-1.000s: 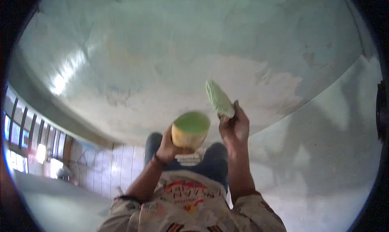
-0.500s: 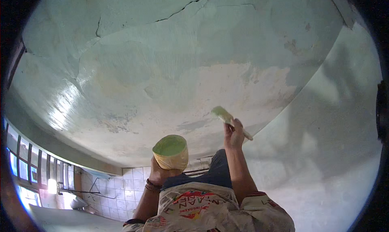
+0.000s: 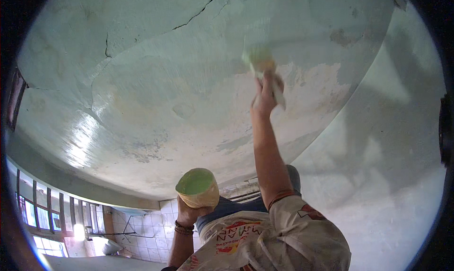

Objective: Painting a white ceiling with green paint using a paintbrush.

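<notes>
Low in front of my body, my left hand (image 3: 190,212) grips a yellowish paint container (image 3: 206,196) from beneath. Light green paint (image 3: 195,181) shows inside its open top. My right hand (image 3: 268,92) is stretched up and forward, wrapped round the handle of a paintbrush (image 3: 261,65). The brush is smeared by motion, and its bristles look green. Its bristle end lies over the wall (image 3: 189,81) at the upper edge of a bare pale patch (image 3: 305,88); whether the bristles touch the wall, I cannot tell.
Dark cracks (image 3: 205,8) run across the upper wall. A second pale wall (image 3: 378,167) meets it at a corner on the right. At the lower left are a barred window (image 3: 52,209), a bright lamp (image 3: 79,231) and a tiled surface (image 3: 153,228).
My right hand has swung up and forward with the brush, from low by the corner to higher on the wall. The container in my left hand sits slightly lower in view.
</notes>
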`<state>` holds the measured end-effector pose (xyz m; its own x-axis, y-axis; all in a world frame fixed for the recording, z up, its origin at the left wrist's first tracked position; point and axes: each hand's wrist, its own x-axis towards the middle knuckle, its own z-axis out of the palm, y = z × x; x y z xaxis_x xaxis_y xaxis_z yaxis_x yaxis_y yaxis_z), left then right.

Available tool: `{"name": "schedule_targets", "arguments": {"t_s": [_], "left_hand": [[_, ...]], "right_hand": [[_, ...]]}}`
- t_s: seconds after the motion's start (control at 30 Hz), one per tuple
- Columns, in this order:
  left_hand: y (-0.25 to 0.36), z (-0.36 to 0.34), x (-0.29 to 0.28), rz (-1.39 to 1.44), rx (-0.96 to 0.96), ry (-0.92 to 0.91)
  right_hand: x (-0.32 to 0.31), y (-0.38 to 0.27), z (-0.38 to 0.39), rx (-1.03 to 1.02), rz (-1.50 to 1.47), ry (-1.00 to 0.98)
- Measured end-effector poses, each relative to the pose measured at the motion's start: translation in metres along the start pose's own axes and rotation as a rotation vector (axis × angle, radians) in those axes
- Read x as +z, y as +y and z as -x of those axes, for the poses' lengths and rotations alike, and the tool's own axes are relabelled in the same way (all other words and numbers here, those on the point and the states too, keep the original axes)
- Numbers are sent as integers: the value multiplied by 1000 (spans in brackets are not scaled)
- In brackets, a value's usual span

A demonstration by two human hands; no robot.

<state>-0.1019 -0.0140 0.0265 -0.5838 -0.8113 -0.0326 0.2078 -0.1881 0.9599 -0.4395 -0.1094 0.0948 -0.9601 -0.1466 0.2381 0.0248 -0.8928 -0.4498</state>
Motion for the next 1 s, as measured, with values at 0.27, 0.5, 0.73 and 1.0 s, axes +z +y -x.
{"name": "schedule_targets", "arguments": {"t_s": [0.27,0.5,0.73,1.0], "left_hand": [[-12,-13,-19,-101,66,4],[-14,-16,-18,92,70,-40],[-9,-10,-21,148,-23,-40],[-11,-9,-35,25,42,-120]], "right_hand": [[-157,66,9,266,361,400],[125,-59,-43,-74,189,-95],[65,-26,-24,-156,182,-185],[-122,56,4,177,587,377]]}}
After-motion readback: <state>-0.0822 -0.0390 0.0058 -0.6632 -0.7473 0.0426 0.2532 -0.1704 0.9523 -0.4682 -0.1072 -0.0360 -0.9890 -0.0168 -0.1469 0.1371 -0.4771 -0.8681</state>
